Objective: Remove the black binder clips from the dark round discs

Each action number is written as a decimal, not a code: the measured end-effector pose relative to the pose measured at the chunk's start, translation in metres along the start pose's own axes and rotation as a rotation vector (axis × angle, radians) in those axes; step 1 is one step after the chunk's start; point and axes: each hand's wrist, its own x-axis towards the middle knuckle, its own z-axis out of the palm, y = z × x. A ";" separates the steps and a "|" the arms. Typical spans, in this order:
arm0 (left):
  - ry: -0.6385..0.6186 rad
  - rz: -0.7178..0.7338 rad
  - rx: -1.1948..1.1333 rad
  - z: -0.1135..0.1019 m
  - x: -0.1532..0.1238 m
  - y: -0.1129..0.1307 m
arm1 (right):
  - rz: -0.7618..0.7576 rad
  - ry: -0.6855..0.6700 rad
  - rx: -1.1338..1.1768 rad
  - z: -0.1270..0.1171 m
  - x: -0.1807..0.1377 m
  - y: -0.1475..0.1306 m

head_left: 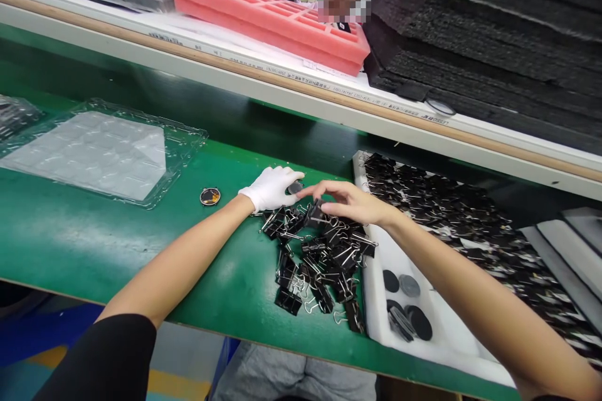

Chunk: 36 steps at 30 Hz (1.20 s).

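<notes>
Meeting over the binder clips [324,263] heaped on the green counter [94,244]: gloved left hand [270,189] pinches a small disc [296,187], bare right hand [350,202] curls onto the top clips, grip unclear. Light, stiff, tangle-prone, I'd say; take one by its black body. White tray [376,313] crowds the right.

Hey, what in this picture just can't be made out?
Head view, the only one:
1. The small round piece between the left hand and right hand: fingers cover most of it, so which hand grips it is unclear.
2. The white tray: the right forearm crosses it and the frame's right edge cuts it off.
3. The print along the shelf edge: too small to read.
</notes>
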 end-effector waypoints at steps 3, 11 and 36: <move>0.002 0.004 -0.013 -0.001 0.000 0.000 | 0.165 0.214 0.279 -0.001 0.007 0.003; 0.082 -0.105 -0.014 0.002 0.000 0.001 | 0.615 0.220 -0.261 -0.038 0.044 0.034; 0.023 -0.139 -0.175 -0.002 0.000 0.002 | 0.564 0.683 -0.545 -0.006 0.108 0.084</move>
